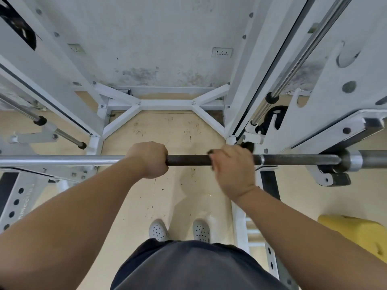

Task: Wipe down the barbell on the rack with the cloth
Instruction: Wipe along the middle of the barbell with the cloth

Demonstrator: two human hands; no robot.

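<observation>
My left grip point(149, 159) is clenched overhand around the barbell point(188, 160), right where the bright chrome to its left gives way to the dark knurled stretch on its right. My right grip point(231, 167) sits further along that dark stretch, fingers curled over the bar with a bit of dark cloth point(210, 152) peeking out at the fingertips and below the thumb side; most of the cloth is hidden under my hand, so I judge I am clamped on it and the bar together. The bar lies level across the white rack point(326, 114), its far end resting in the hook point(333, 176) well to the right of my right grip. I take this as the wiping itself, mid-bar, with the left grip steadying. The next move, I think, calls for sliding the wrapped cloth along the knurling toward the collar on the right, keeping pressure all round the bar, then shifting my left grip away so the patch beneath it and the chrome beyond can be covered too.
</observation>
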